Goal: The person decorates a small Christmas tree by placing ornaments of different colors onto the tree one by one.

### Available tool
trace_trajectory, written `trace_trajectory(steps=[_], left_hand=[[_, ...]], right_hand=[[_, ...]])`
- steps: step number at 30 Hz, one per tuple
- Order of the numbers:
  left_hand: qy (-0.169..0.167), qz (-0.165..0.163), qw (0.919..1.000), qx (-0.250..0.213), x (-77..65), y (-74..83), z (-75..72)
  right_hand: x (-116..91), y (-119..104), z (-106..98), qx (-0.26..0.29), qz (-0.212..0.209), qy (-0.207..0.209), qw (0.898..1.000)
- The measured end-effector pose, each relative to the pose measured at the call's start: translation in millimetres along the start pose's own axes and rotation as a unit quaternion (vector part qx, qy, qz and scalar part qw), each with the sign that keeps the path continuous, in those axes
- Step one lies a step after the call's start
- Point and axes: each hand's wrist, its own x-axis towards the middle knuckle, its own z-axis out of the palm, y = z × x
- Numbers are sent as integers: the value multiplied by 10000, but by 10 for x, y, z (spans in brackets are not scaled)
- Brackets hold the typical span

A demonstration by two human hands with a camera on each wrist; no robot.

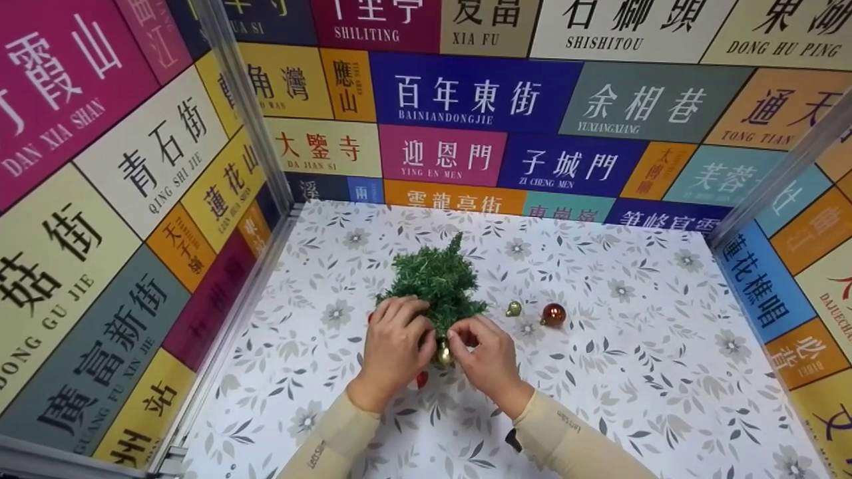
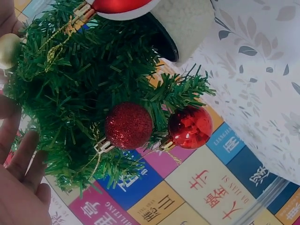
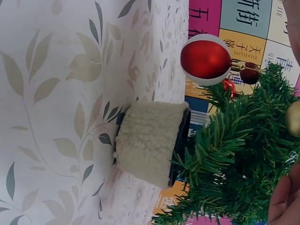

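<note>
A small green Christmas tree stands in a fleecy cream base. Before its near side hangs a gold ball ornament, between my two hands. My right hand pinches at the ornament's top with thumb and forefinger; the string is too small to make out. On the other side, my left hand bends its fingers against the branches, its fingertips hidden. A red-and-white ornament, a glittery red ball and a shiny red ball hang from the tree's left side.
To the tree's right, a small gold ball and a copper-red ball lie on the leaf-patterned tabletop. Panels with coloured street-name signs enclose the table at the back and both sides, with metal posts at the corners.
</note>
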Motion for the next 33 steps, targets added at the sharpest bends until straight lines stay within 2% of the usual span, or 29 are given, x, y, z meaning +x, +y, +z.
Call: trace_trajectory(steps=[6,12,15,26,33], left_hand=[[-33,19,9999,149,-3,-5,8],[-179,123,9992,328,-23,-14,-5],[-248,188,9990,322,-24,-14,-12],[-192,444,9988,45,-41,-23,-10],[-216,343,9992,-4,-28,-37,-19]], right_hand=[[-14,18,10,-216,79,-110,9997],[-18,-2,-1,-472,-262,-173,9984],[-23,-20,-8,-550,-302,-272,9977],[-42,-108,-18,-168,293,-770,9965],[-31,-110,-27,39,365,-796,9962]])
